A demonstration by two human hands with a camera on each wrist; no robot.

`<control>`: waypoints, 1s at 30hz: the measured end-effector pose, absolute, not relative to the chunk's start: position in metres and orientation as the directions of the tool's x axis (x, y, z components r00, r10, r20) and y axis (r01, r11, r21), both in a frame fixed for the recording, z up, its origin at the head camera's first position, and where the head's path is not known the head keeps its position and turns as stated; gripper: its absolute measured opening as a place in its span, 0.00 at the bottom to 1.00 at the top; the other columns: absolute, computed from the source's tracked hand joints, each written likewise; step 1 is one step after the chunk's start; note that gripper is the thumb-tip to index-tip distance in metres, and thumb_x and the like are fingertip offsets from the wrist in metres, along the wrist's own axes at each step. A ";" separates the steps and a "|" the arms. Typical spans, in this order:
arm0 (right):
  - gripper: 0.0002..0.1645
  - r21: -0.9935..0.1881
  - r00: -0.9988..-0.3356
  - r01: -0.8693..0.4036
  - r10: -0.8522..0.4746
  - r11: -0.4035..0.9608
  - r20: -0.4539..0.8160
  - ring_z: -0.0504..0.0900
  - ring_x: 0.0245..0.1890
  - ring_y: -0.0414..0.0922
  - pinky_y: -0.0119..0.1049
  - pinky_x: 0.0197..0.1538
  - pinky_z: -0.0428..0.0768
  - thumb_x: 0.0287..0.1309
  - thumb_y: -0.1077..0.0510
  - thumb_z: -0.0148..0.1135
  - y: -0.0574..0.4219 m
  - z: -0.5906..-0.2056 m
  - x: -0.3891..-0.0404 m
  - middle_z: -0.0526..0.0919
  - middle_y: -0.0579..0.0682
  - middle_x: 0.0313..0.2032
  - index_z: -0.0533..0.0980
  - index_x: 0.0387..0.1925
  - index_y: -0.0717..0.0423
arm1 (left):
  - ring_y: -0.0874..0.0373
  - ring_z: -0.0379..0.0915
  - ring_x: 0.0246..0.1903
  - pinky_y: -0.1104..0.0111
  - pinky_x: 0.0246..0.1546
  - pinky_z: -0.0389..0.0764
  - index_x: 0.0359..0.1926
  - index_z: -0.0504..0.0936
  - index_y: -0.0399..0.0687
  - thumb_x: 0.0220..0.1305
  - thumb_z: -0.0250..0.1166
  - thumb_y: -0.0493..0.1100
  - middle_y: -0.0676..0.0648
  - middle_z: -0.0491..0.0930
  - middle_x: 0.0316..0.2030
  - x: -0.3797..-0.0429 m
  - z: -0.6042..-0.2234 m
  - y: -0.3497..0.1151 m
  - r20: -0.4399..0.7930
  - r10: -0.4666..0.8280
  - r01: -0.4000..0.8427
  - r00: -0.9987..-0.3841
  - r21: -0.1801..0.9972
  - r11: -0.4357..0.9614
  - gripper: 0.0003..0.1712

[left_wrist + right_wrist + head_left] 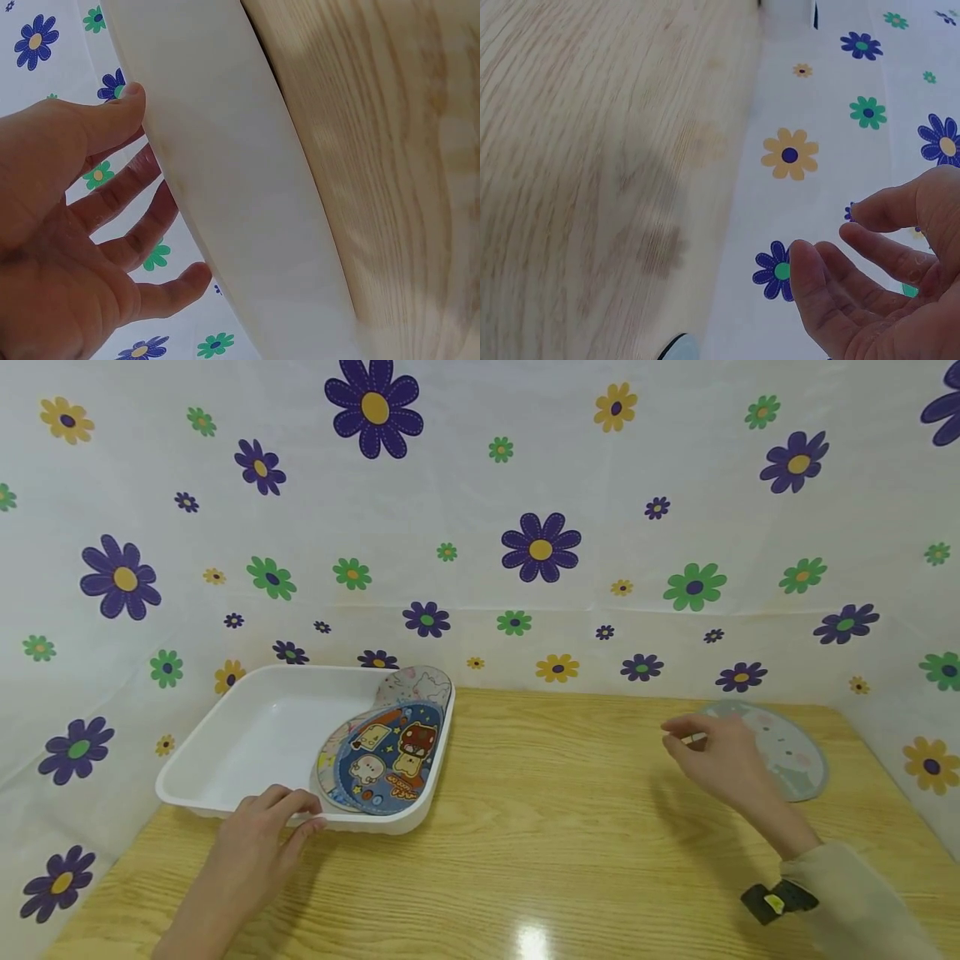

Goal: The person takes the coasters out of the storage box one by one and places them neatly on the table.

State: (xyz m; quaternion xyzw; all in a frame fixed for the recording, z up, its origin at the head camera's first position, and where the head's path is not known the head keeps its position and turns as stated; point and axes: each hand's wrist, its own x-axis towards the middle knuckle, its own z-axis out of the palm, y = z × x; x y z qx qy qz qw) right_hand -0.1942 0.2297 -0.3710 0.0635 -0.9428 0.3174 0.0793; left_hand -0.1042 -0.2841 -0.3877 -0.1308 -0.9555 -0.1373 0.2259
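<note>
My left hand (258,831) holds the near rim of a white plastic tray (225,806), with its fingers over the edge and the thumb at the outer side. In the left wrist view the thumb and fingers meet the edge of the tray wall (217,180). Inside the tray's right end lie overlapping flat cartoon mats, with a dark blue one (386,768) on top and a pale round one (416,685) behind. Above the table at right, my right hand (716,756) is loosely curled and empty, partly covering a pale green oval mat (791,756).
Both the tray and the green mat lie on a light wood-grain table (540,827). A white cloth (450,493) with purple, green and orange flowers hangs behind and along the sides. A dark strap (780,902) sits around the right wrist.
</note>
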 end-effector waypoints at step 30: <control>0.17 -0.583 -0.958 -0.284 -0.200 0.761 0.205 0.88 0.45 0.56 0.38 0.35 0.85 0.68 0.56 0.62 0.185 -0.366 -0.199 0.87 0.60 0.53 0.82 0.54 0.59 | 0.40 0.81 0.35 0.46 0.31 0.80 0.33 0.83 0.54 0.54 0.77 0.38 0.49 0.84 0.34 -0.104 -0.388 -0.284 0.457 0.170 0.296 -0.873 0.219 0.930 0.10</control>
